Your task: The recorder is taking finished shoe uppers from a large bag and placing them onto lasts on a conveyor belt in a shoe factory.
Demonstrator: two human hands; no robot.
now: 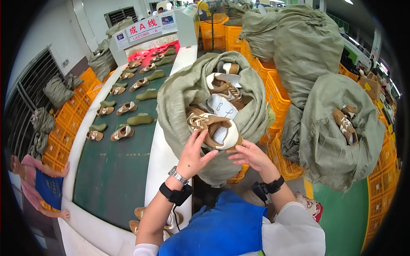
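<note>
Left hand: spread wide, fingertips against the sneaker's side.
Right hand: loosely open, fingertips at the heel; contact pressure cannot be told.
Brown-and-white sneaker: at the woven sack's near rim; ungripped by either palm, it could tip outward.
Woven sack: its slack mouth could sag and spill.
Piled sneakers: loosely stacked, they could scuff by rubbing.

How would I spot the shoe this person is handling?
Just right of the long green belt, find the open grey-green sack of shoes. At its near edge sits a brown-and-white shoe with a white heel. Only this one lies between the left hand and right hand.
</note>
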